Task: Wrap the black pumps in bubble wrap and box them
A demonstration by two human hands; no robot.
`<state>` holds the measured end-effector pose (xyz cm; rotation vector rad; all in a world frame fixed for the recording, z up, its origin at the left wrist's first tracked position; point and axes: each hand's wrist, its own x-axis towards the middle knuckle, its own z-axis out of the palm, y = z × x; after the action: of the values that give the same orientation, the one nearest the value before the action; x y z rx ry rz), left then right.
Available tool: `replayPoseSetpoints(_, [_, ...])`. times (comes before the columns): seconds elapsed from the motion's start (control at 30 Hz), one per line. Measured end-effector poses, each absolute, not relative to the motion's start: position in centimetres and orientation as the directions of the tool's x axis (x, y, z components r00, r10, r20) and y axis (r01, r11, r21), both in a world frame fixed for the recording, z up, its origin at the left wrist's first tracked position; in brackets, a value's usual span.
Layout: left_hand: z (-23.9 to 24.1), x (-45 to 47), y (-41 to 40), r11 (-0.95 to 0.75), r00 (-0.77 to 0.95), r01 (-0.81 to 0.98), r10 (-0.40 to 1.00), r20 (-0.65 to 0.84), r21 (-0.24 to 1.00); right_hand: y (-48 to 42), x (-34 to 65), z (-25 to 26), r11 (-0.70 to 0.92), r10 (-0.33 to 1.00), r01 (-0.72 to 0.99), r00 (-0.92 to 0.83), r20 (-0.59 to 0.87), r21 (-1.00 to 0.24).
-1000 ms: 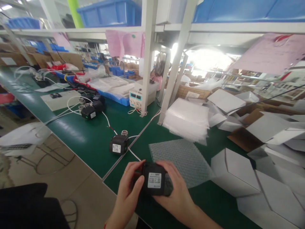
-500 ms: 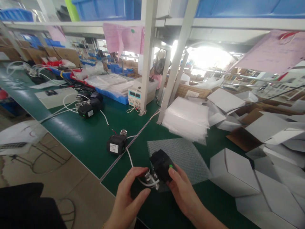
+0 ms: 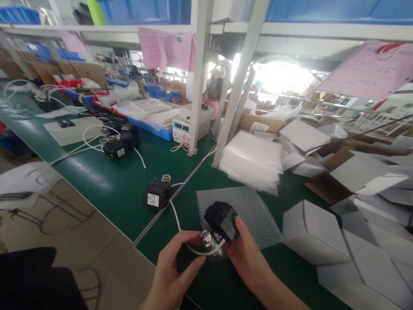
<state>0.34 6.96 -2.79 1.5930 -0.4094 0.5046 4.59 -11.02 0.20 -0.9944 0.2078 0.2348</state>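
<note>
lower middle of the frame: right hand (image 3: 247, 254) grips a black valve (image 3: 222, 220) from below, thumb up on its right side by a green dot, fingers wrapped under it. the valve sits tilted, its metal fitting (image 3: 209, 241) pointing down-left, held just above the near edge of a bubble sheet (image 3: 254, 211). left hand (image 3: 176, 262) is just left of the fitting, fingers curled loosely with thumb and forefinger pinching a white cable (image 3: 185, 241) that loops under the fitting. the cable runs up-left toward a 2nd valve (image 3: 156, 196) standing on the green table (image 3: 106, 181), centre-left. more valves (image 3: 121, 144) with white cables lie in the upper left. a stack of foam sheets (image 3: 253, 159) lies right of centre, just beyond the bubble sheet. folded white boxes (image 3: 322, 234) fill the right side. a white meter (image 3: 183, 125) stands by a white post (image 3: 198, 73), upper centre.
</note>
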Motion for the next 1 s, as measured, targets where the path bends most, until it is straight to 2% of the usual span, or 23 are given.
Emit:
replayPoseSetpoints(0.23, [-2.6, 0.6, 6.7, -0.149, 0.842, -0.533, 0.001, 0.539, 0.833, -11.8, 4.0, -0.2, 0.323, 0.020, -0.174, 0.984, -0.177, -0.930])
replayPoseSetpoints(0.33, [-2.9, 0.1, 6.7, -0.083, 0.874, -0.483, 0.026, 0.486, 0.872, -11.9, 3.5, -0.1, 0.196, 0.076, 0.014, 0.997, 0.030, -0.980])
replayPoseSetpoints(0.4, [-2.9, -0.2, 6.8, -0.024, 0.885, -0.466, -0.015, 0.466, 0.884, -11.8, 3.1, 0.1, 0.058, 0.116, 0.184, 0.975, 0.189, -0.981])
replayPoseSetpoints(0.53, [-2.8, -0.4, 7.0, -0.023, 0.883, -0.465, -0.075, 0.462, 0.885, -11.8, 2.5, 0.7, -0.277, 0.220, 0.484, 0.873, 0.436, -0.830])
replayPoseSetpoints(0.63, [-2.9, -0.4, 7.0, -0.044, 0.877, -0.480, -0.047, 0.479, 0.876, -11.7, 2.4, 1.1, -0.358, 0.289, 0.628, 0.778, 0.558, -0.691])
replayPoseSetpoints(0.8, [-3.2, -0.9, 7.5, 0.000, 0.873, -0.485, -0.048, 0.485, 0.874, -11.7, 2.4, 1.0, -0.435, 0.345, 0.708, 0.702, 0.623, -0.557])
replayPoseSetpoints(1.0, [-3.6, -2.2, 7.1, 0.047, 0.926, -0.370, -0.058, 0.372, 0.928, -11.7, 1.9, -0.5, -0.502, 0.355, 0.711, 0.689, 0.632, -0.492])
